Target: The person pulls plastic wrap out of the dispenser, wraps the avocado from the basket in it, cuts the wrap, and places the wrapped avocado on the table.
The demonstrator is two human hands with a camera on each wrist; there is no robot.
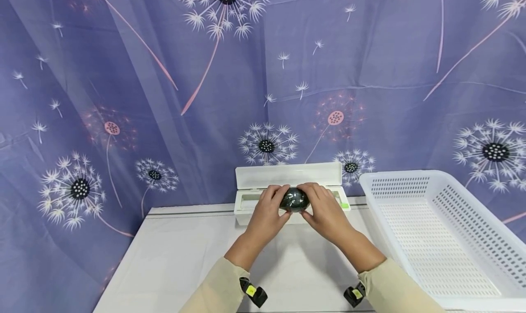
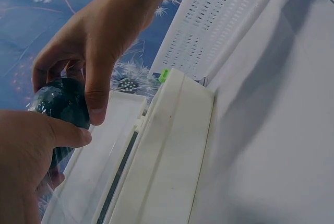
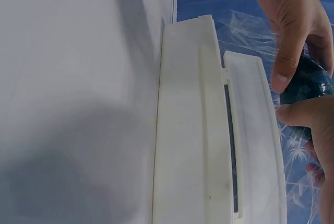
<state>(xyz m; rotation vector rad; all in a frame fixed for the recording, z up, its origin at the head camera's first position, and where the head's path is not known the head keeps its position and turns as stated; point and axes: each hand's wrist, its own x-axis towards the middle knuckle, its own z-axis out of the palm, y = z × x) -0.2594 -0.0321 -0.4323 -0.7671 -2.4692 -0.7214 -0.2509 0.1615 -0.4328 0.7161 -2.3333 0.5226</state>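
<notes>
Both hands hold a dark green, glossy rounded object (image 1: 294, 200) covered in clear plastic film; its exact kind is unclear. The left hand (image 1: 266, 216) grips it from the left and the right hand (image 1: 327, 215) from the right, thumbs on the near side. Loose transparent film (image 3: 245, 32) shows around the hands in the right wrist view. Below and behind the hands stands a long white cling film dispenser box (image 2: 175, 145), its lid (image 1: 287, 176) raised. A small green slider (image 1: 344, 206) sits at the box's right end.
A white perforated plastic basket (image 1: 400, 249) stands on the right of the white-covered table (image 1: 176, 258). Behind the table hangs a purple-blue curtain (image 1: 197, 135) with a dandelion print. The box stands near the table's back edge.
</notes>
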